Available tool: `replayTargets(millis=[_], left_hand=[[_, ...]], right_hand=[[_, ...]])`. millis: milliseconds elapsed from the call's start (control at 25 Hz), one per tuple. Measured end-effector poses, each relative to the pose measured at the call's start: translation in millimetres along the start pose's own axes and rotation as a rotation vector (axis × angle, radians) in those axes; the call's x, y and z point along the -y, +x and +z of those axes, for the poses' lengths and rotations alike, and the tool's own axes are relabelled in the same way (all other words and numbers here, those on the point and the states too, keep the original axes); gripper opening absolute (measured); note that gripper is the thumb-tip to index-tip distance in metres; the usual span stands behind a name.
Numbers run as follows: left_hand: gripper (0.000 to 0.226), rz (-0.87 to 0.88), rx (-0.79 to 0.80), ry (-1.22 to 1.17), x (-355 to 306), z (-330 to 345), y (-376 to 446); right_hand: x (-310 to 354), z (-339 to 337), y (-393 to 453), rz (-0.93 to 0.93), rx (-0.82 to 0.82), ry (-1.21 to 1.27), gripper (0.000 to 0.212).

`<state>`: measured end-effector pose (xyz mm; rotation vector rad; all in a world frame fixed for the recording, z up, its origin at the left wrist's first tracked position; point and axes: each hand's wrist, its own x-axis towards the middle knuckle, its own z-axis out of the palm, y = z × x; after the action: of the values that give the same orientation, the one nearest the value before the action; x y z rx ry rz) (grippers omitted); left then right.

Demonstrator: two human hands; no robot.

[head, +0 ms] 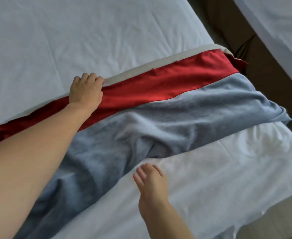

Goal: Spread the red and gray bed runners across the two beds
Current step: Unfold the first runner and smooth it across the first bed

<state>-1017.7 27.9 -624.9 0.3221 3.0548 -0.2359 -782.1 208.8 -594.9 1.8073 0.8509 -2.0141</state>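
A bed runner lies slantwise across the near bed (73, 40), which has a white sheet. Its far strip is red satin (167, 81) with a pale edge, its near part is gray plush (159, 121) and is rumpled into folds. My left hand (85, 90) reaches over the gray cloth and grips the far edge of the red strip with curled fingers. My right hand (151, 183) hovers over the white sheet with loosely spread fingers, just short of the near edge of the gray part. The runner's right end hangs over the bed's side.
A second bed (279, 23) with a white sheet shows at the top right. Between the beds runs a dark gap with brown bed skirting (255, 54). Pale floor (288, 213) shows at the lower right, past the near bed's corner.
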Motion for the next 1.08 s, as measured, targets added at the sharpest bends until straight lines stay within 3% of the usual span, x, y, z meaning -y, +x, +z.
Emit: replayTargets(millis=[160, 320, 600, 680, 840, 920, 1000, 1080], left_hand=[[0.025, -0.008, 0.017, -0.093, 24, 10, -12], [0.02, -0.152, 0.007, -0.209, 50, 23, -18], [0.019, 0.037, 0.012, -0.229, 59, 27, -5], [0.016, 0.036, 0.021, -0.209, 62, 28, -2], [0.016, -0.13, 0.015, -0.279, 70, 25, 17], [0.016, -0.17, 0.024, -0.307, 71, 25, 20], [0.015, -0.157, 0.026, -0.36, 65, 28, 13], [0.02, -0.12, 0.036, -0.375, 63, 32, -1]], right_hand=[[-30, 30, -1, -0.053, 0.135, -0.015, 0.041], [-30, 53, -4, 0.012, 0.152, 0.024, 0.034], [-26, 69, 0, -0.015, 0.319, -0.198, 0.018], [-27, 56, 1, -0.039, 0.242, -0.269, 0.021], [-45, -1, -4, -0.084, -0.164, -0.314, 0.015], [-52, -26, -11, -0.134, -0.287, -0.349, 0.02], [-54, -32, -17, -0.218, -0.275, -0.321, 0.013], [-53, -27, -29, -0.279, -0.139, -0.219, 0.008]])
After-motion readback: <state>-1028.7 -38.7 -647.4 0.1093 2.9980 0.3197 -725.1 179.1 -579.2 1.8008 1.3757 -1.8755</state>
